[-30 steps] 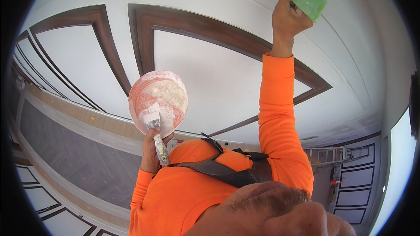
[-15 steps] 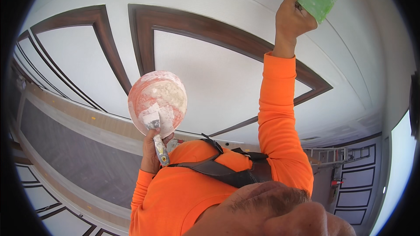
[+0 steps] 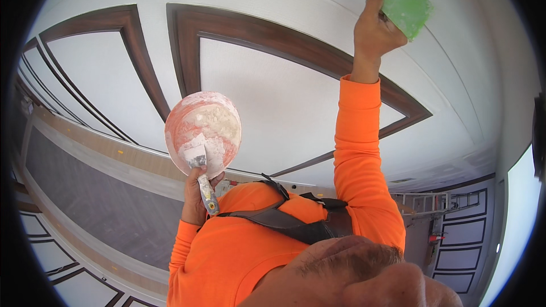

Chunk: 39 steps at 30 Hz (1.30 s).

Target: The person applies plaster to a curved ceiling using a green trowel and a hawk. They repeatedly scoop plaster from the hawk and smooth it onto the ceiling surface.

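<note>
My left hand [image 3: 194,198] holds a putty knife [image 3: 209,194] by its spotted handle, together with a round reddish bowl [image 3: 177,115]. Pale filler paste [image 3: 215,120] coats the bowl's inside, and the knife's blade lies over it. High on the right, my right hand [image 3: 380,29] grips a flat green plastic spreader [image 3: 405,3] between thumb and fingers. White smears mark the spreader, which lies against the white wall [image 3: 318,20] above a dark wooden moulding frame. Whether its edge presses fully on the wall I cannot tell.
Dark brown moulding [image 3: 256,27] frames white wall panels in front of me. A grey floor covering [image 3: 108,204] runs along the left. Behind on the right, a metal ladder [image 3: 426,202] stands near more framed panels [image 3: 458,253]. A bright window-like area [image 3: 515,216] shows at far right.
My right hand and the green spreader have moved slightly down and left along the wall. The bowl and putty knife have shifted a touch left, still in my left hand.
</note>
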Each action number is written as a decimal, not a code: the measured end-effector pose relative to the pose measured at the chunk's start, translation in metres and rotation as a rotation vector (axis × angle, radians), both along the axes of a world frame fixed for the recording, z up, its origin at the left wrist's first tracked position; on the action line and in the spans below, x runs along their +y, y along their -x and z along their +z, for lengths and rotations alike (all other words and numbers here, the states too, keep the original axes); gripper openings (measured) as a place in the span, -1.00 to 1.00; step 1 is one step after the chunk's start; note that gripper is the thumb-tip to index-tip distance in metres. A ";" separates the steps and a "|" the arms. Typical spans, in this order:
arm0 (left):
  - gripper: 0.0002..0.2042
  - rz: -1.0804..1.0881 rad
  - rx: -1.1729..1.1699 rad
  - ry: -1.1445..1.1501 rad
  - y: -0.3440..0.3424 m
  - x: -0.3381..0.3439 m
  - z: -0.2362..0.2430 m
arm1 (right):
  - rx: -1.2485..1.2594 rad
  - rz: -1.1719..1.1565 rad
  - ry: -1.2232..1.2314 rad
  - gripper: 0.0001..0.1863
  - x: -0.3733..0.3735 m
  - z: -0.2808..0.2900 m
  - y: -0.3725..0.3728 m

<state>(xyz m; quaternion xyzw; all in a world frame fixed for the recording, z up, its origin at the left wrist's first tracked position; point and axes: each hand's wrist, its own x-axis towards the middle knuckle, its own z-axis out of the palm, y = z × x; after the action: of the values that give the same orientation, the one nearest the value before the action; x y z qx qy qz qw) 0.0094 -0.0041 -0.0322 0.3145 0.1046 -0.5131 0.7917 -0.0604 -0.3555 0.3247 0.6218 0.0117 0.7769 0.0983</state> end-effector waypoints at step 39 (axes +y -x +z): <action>-0.47 -0.012 -0.041 -0.013 0.000 -0.001 0.009 | -0.053 -0.147 -0.008 -0.98 -0.008 -0.003 0.011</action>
<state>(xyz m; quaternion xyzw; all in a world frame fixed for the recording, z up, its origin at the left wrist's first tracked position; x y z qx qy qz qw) 0.0097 -0.0049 -0.0231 0.3307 0.0896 -0.5106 0.7886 -0.0712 -0.3631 0.3215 0.6006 -0.0399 0.7838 0.1528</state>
